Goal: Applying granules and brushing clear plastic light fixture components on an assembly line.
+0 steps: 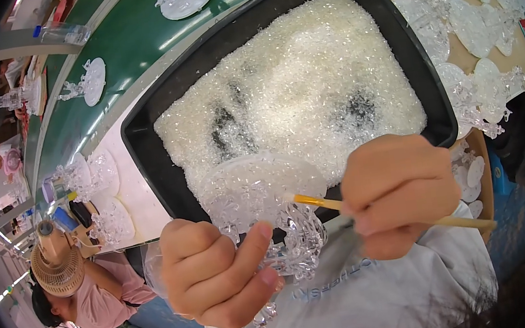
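Note:
My left hand point(213, 270) grips a clear plastic ornament point(260, 194), a round disc with a glittery figure hanging below it, held over the near rim of a black tray point(144, 123). My right hand point(399, 196) holds a thin brush with a yellow wooden handle point(317, 202); its tip points left and touches the ornament near the figure. The tray is filled with clear glitter flakes point(304, 79), with two dark thin patches showing the bottom.
Several finished clear ornaments point(469, 24) lie on a board to the right of the tray. More ornaments point(89, 84) sit on the green conveyor at the upper left. Another person in pink point(104, 294) sits at the lower left beside a small fan point(56, 261).

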### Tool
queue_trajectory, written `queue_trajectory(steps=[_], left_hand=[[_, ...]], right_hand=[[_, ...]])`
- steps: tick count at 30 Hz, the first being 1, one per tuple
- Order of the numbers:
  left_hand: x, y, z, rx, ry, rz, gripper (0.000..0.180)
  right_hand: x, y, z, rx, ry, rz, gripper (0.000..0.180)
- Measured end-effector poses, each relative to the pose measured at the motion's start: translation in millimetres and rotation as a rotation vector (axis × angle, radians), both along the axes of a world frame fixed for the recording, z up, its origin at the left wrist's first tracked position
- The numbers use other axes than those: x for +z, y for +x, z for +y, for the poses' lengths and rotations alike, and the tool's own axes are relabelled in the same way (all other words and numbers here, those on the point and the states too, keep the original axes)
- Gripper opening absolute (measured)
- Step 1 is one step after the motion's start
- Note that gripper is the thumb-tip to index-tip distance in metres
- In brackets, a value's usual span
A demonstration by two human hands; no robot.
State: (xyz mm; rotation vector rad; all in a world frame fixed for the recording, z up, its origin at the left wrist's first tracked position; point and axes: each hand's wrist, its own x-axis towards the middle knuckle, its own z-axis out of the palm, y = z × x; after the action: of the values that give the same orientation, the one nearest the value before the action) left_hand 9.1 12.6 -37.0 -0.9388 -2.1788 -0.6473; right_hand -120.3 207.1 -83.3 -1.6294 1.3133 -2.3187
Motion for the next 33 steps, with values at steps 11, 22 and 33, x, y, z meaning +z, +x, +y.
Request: queue_trajectory(steps=[11, 22, 33], left_hand=[[0.6, -0.1, -1.0, -0.065, -0.103, 0.128, 0.012], [-2.4, 4.8, -0.2, -0.111, -0.172, 0.241, 0.014], [13.9, 32.3, -19.0, 0.390, 0.142, 0.213, 0.023]], right_hand=[[38.1, -2.9, 1.3, -0.036, 0.641, 0.500, 0.025], [43.3, 3.6, -11.7, 0.039, 0.833, 0.588, 0.017], [119.1, -61.0, -32.9, -0.507, 0.918, 0.605, 0.032]])
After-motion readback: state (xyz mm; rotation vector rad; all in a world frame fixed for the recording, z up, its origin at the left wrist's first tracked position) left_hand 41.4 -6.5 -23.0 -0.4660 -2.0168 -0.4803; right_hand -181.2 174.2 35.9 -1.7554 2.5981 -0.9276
